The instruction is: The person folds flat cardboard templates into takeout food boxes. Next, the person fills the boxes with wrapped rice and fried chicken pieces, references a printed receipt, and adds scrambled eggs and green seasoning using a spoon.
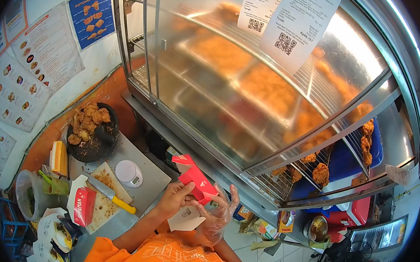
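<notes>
In front of my chest is a red paper food box, partly folded, with its flaps standing up and a white inner flap hanging at the bottom. My left hand, bare, pinches the box's left side between thumb and fingers. A clear plastic glove covers my right hand, which grips the box's lower right edge, some fingers extended upward. At the left, a red and white box stands open on a cutting board strewn with crumbs, next to a yellow-handled knife.
A glass-fronted warmer holding fried chicken fills the space ahead. On the left counter are a dark stone mortar with chicken pieces, a white kitchen scale and a clear plastic tub. Paper receipts hang on the glass.
</notes>
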